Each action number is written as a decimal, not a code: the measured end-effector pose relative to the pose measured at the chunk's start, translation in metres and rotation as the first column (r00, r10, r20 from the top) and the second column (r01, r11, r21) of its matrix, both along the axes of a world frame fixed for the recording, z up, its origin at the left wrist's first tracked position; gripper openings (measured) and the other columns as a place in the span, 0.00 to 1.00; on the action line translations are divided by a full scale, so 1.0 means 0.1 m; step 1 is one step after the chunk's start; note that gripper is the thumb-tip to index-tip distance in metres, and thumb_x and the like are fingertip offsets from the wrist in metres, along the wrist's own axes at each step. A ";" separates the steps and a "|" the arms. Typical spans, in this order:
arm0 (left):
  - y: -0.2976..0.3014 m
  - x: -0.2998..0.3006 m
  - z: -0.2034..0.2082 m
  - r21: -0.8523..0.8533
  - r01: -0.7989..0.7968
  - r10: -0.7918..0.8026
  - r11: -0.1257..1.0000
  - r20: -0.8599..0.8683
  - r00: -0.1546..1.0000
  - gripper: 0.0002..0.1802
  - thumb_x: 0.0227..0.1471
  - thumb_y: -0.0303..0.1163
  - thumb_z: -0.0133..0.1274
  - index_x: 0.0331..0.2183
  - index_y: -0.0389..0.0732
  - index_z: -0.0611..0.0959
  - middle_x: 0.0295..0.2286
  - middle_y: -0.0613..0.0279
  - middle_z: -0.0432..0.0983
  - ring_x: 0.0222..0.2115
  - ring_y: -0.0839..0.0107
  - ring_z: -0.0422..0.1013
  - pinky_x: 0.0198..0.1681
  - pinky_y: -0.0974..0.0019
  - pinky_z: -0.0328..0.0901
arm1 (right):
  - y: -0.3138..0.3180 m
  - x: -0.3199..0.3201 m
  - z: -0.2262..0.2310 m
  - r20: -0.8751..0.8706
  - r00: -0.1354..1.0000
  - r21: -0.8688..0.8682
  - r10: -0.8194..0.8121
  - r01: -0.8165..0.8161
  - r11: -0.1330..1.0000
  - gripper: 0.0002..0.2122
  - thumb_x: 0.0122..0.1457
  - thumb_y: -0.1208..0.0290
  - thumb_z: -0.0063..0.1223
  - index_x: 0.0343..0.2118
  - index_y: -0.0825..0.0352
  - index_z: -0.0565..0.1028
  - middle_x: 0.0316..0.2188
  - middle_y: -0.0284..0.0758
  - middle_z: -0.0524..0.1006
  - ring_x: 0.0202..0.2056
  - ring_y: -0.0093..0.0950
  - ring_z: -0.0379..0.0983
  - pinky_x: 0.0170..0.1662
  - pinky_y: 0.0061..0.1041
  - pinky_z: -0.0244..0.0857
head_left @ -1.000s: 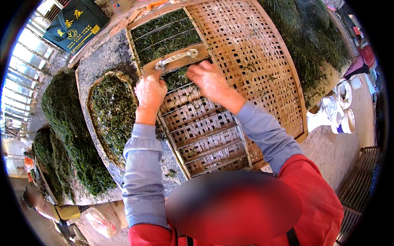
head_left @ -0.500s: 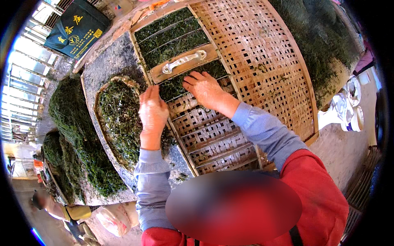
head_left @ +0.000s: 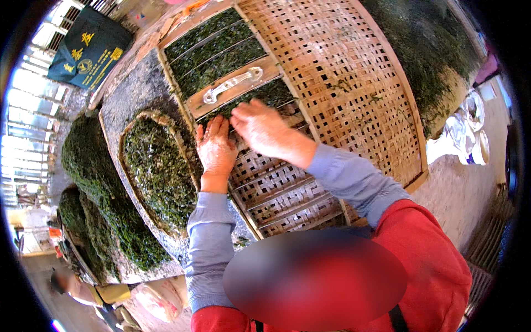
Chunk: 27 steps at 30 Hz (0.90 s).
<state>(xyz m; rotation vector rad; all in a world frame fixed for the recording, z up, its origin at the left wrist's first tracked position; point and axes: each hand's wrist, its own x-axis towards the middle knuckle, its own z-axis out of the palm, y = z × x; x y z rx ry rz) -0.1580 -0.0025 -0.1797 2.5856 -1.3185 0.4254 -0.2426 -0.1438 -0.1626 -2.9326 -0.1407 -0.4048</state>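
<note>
Dark green leaves [head_left: 207, 58] fill the far rows of a slatted wooden frame [head_left: 246, 214], which lies over woven bamboo. Across the frame runs a wooden bar carrying a clear handle [head_left: 232, 84]. Just on the near side of that bar, my left hand [head_left: 217, 149] rests at the frame's left rail, fingers extended over a row of leaves. My right hand [head_left: 263, 128] is beside it, palm down and slightly blurred, its fingers pointing left along the same row. No held object shows in either hand; what lies under the palms is hidden. The nearer rows show bare bamboo weave.
Left of the frame, a rimmed basket [head_left: 185, 149] holds more leaves. Large leaf heaps [head_left: 99, 166] lie farther left, with another heap [head_left: 409, 50] at far right. A dark green bag [head_left: 91, 50] stands at upper left. A person [head_left: 83, 290] is at lower left.
My right hand has swept left along the row toward my left hand. My left hand has moved slightly right and nearer, onto the frame's edge. The view has shifted a little.
</note>
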 end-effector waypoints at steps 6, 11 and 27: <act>-0.14 0.01 0.30 -0.224 0.120 -0.140 0.967 -0.075 0.987 0.21 0.34 0.21 0.47 0.37 0.36 0.79 0.40 0.52 0.73 0.46 0.56 0.67 0.51 0.56 0.60 | 0.02 0.11 -0.42 0.164 0.986 0.093 -0.015 0.000 0.996 0.15 0.50 0.73 0.47 0.42 0.71 0.71 0.50 0.42 0.68 0.52 0.37 0.64 0.56 0.36 0.56; -0.02 -0.02 0.09 0.103 0.084 -0.087 0.991 0.023 0.996 0.23 0.37 0.22 0.51 0.41 0.37 0.77 0.48 0.57 0.67 0.54 0.60 0.58 0.54 0.59 0.57 | -0.27 -0.15 0.22 -0.109 0.993 0.072 -0.049 0.057 0.996 0.17 0.43 0.75 0.55 0.39 0.69 0.73 0.40 0.40 0.75 0.51 0.32 0.66 0.58 0.35 0.52; -0.75 -0.18 0.27 0.197 0.389 -0.391 0.900 -0.032 0.920 0.15 0.40 0.23 0.50 0.35 0.43 0.78 0.35 0.61 0.72 0.34 0.61 0.72 0.34 0.61 0.69 | -0.93 -0.53 -0.14 0.130 0.982 -0.084 -0.138 0.149 0.985 0.15 0.45 0.77 0.52 0.39 0.59 0.77 0.46 0.24 0.70 0.59 0.31 0.53 0.59 0.59 0.33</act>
